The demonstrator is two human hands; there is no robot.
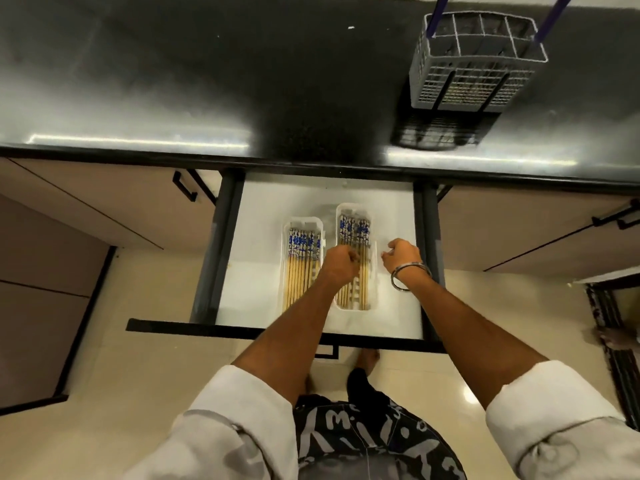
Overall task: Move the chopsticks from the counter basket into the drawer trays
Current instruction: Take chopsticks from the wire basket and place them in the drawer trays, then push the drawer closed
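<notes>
White drawer (pixel 263 202) floor bare beside right tray (pixel 373 271), right hand (pixel 401 256) there

Blue-white patterned yellow chopsticks (pixel 300 261)

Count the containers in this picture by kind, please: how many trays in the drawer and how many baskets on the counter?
Trays in the drawer: 2, left tray and right tray
Baskets on the counter: 1, grey basket
Total: 3
</notes>
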